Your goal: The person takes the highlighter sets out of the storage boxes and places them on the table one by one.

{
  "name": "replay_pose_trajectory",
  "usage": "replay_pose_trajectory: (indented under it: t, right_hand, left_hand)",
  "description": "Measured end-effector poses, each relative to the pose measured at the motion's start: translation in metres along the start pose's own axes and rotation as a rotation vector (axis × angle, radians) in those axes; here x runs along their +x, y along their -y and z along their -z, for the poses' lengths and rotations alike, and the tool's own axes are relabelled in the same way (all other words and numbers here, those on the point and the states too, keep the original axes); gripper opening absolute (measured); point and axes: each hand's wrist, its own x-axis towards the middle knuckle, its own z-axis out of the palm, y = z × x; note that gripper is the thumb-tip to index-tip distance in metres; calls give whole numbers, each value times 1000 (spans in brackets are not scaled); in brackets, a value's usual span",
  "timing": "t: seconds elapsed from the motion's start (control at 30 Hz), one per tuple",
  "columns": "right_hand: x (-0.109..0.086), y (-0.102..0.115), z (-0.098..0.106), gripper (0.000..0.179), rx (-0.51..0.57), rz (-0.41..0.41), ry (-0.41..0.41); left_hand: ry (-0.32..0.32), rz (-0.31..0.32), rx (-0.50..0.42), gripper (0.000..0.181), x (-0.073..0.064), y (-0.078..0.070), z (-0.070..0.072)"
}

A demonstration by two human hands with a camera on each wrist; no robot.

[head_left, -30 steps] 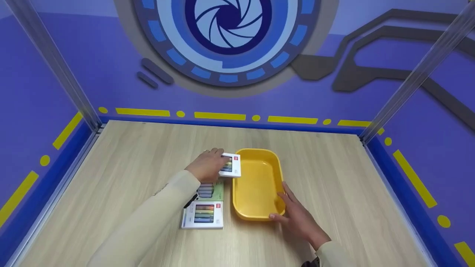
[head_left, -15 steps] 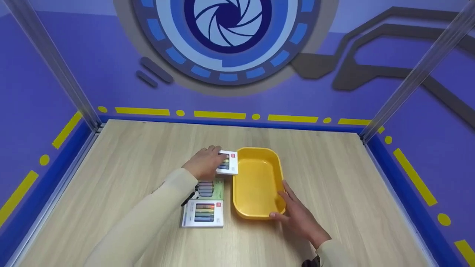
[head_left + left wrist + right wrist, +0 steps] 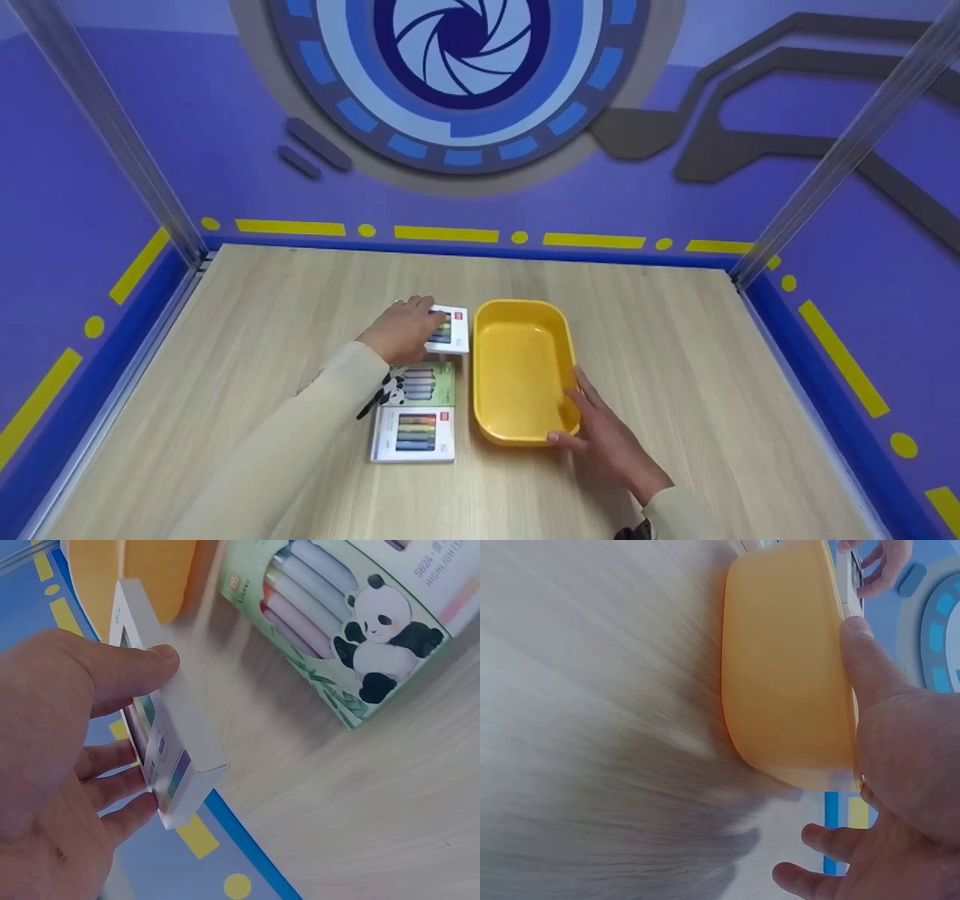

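In the head view my left hand (image 3: 401,330) holds a white windowed box (image 3: 458,335) of coloured sticks, just left of the yellow bin (image 3: 525,375). The left wrist view shows this white box (image 3: 176,731) raised off the table, pinched between thumb and fingers. Below that hand lies a green highlighter box (image 3: 431,386) with a panda on it, partly covered by my wrist. A second white windowed box (image 3: 386,436) lies flat at its near side. My right hand (image 3: 611,442) grips the bin's near right rim, thumb on the edge, as the right wrist view confirms.
All of this is on a light wooden table (image 3: 300,300). Blue-purple panels (image 3: 225,150) enclose it at the back and both sides, with clear posts (image 3: 840,161) in the back corners.
My left hand has drawn the white box leftward, from the bin's left rim to a spot beside it. More of the green box shows. My right hand stays on the bin.
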Motion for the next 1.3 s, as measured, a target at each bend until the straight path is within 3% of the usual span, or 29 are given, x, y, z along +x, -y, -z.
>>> replay_pose_trajectory:
  t: [0.57,0.7,0.87,1.1,1.3]
  right_hand:
    - [-7,-1,0,85,18,-31,8]
    - [-10,-2,1,85,20,-15,5]
    - [-12,-5,3,83,9,3,-13]
    - [-8,0,4,84,-13,39,-16]
    - [-8,2,3,84,-27,58,-32]
  left_hand:
    - [38,0,-44,62,9,4,-16]
    - [35,21,-63,64,12,6,-23]
    - [19,-1,-43,62,17,8,-28]
    - [29,40,-28,61,20,17,-31]
    - [19,33,-49,62,19,22,-33]
